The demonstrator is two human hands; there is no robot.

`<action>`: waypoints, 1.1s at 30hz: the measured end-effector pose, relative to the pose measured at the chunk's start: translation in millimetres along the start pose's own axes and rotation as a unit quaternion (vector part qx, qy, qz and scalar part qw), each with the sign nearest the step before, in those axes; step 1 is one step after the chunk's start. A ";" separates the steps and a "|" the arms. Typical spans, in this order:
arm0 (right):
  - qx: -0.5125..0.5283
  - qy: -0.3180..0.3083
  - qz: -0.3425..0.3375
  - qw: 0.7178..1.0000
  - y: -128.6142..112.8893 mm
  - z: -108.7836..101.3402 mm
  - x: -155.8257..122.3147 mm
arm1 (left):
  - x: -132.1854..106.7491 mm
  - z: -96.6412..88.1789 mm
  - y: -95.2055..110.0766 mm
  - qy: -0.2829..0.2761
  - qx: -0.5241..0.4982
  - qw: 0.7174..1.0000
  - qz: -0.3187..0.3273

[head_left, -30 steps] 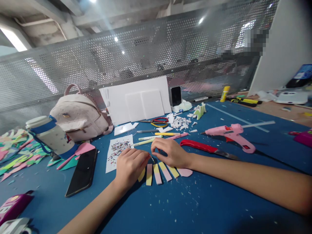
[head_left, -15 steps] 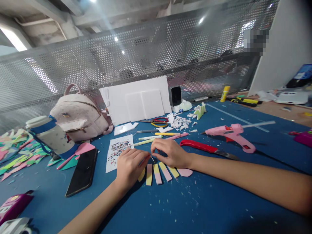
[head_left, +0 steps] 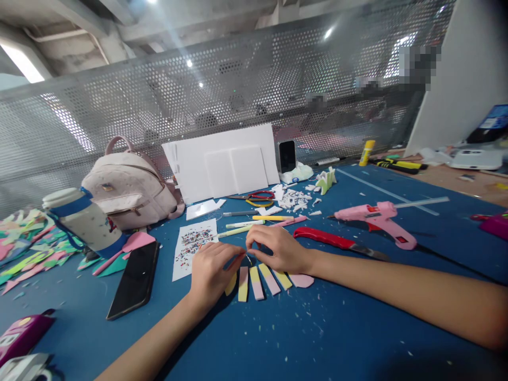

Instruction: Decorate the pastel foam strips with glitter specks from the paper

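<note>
My left hand (head_left: pixel 212 272) and my right hand (head_left: pixel 275 247) rest close together on the blue table (head_left: pixel 317 338). Both have their fingers curled, the fingertips meeting over the top ends of several yellow-and-pink strips (head_left: pixel 256 283) fanned out on the table. A thin wire or thread seems to run between the fingertips; it is too small to make out. A pink rounded piece (head_left: pixel 301 280) lies at the right end of the fan, under my right wrist.
A black phone (head_left: pixel 135 279) lies left of my hands, beside a bottle (head_left: pixel 81 219) and a pink backpack (head_left: pixel 129 190). A red knife (head_left: pixel 337 242) and pink glue gun (head_left: pixel 377 219) lie to the right. Pens, scissors (head_left: pixel 257 198), white boards (head_left: pixel 222 164) and paper scraps sit behind.
My left hand has shifted slightly right and up toward my right fingertips. Nothing else has moved.
</note>
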State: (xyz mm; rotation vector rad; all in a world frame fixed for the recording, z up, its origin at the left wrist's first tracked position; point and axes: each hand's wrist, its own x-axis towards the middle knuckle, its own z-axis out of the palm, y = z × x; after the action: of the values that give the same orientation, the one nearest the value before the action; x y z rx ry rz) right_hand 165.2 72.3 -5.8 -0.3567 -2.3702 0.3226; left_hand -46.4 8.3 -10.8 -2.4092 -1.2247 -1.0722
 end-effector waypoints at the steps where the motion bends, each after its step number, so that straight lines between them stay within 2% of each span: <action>1: 0.000 0.001 -0.001 1.000 0.0 0.0 0.0 | -0.1 -0.2 0.1 -0.001 -0.001 1.000 -0.001; 23: 0.012 -0.006 -0.010 1.000 0.1 0.4 1.2 | 3.8 -1.8 7.4 -0.002 -0.030 0.999 -0.027; 33: 0.012 -0.012 -0.011 1.000 1.3 1.1 0.6 | 2.0 0.4 4.6 -0.011 -0.036 0.999 -0.034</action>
State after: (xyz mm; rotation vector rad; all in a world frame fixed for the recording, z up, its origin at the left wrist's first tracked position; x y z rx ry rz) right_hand 164.2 73.6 -6.7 -0.3171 -2.3912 0.3457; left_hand -41.9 6.8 -9.1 -2.4539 -1.3065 -1.1302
